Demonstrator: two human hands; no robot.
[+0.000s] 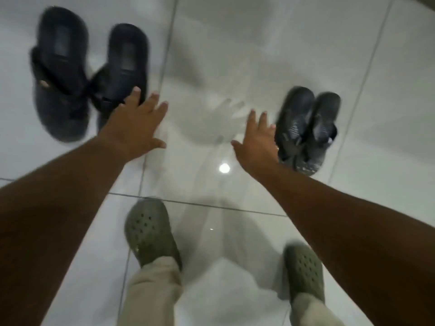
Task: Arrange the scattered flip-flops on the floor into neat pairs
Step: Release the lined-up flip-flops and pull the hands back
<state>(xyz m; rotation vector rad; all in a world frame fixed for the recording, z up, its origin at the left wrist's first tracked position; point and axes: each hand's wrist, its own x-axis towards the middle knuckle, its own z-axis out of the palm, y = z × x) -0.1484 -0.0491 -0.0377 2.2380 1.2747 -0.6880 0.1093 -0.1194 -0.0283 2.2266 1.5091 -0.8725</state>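
Two large black flip-flops lie side by side at the upper left of the white tiled floor: the left one [60,74] and the right one [122,69]. A smaller dark pair [306,128] with pale markings sits together at the right. My left hand [136,123] hovers with fingers spread, overlapping the lower edge of the right large flip-flop and holding nothing. My right hand [257,142] is spread too, just left of the small pair, empty. The picture is blurred by motion.
My own feet in olive-green perforated clogs stand at the bottom, the left clog [148,231] and the right clog [303,269], under beige trouser legs. The glossy floor [235,55] reflects a ceiling light [224,167] between my hands.
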